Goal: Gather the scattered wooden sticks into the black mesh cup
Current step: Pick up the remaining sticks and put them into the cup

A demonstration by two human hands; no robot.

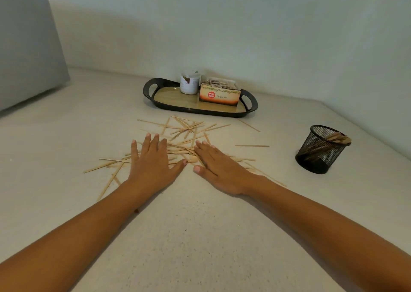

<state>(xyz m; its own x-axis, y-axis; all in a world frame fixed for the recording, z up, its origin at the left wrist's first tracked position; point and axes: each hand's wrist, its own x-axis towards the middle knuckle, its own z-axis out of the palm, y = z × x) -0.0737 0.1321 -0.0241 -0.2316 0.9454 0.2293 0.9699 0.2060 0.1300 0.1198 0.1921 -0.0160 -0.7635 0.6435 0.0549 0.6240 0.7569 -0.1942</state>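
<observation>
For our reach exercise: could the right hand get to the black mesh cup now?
Probably yes: the right hand lies flat on thin wooden sticks; only pale surface and stray sticks separate it from the black mesh cup.

Both forearms point(77, 236) were bare right up to the frame's edge. The left hand point(153, 164) and right hand point(220, 171) showed short, rounded nails.

A pale, speckled beige surface point(200, 236) spreads out in front of a dark tray point(145, 91). Behind the tray rises a plain whitish wall point(244, 24), softly and evenly lit, with shadow along its foot. Far left of the tray a grey padded block point(26, 46) rests on the same surface. Right of the tray, the wall angles nearer.
</observation>
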